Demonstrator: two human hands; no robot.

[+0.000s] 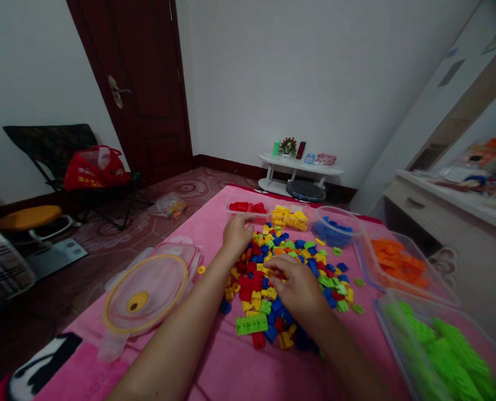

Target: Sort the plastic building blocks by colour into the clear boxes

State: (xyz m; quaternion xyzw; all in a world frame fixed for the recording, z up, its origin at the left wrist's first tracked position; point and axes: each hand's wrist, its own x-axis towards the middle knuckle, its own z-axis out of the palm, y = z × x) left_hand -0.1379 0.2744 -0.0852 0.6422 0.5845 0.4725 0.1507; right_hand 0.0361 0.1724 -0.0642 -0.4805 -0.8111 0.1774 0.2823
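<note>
A heap of mixed toy building bricks (256,281) in red, yellow, blue, green and orange lies on the pink cloth in front of me. My left hand (236,236) reaches over the heap's far left edge, beside the clear tub of red bricks (248,208). Its fingers look stretched out, with their tips partly hidden. Over the middle of the heap is my right hand (295,281), palm down, thumb and fingers bent but apart around yellow and red bricks. Whether it touches one of them I cannot tell. A long green brick (251,324) lies at the near edge.
Clear tubs hold yellow bricks (290,217), blue bricks (333,229), orange bricks (399,262) and green bricks (452,351) along the back and right. Stacked lids (146,295) lie at left, one bearing a yellow round piece (137,301). A white drawer cabinet (452,211) stands right.
</note>
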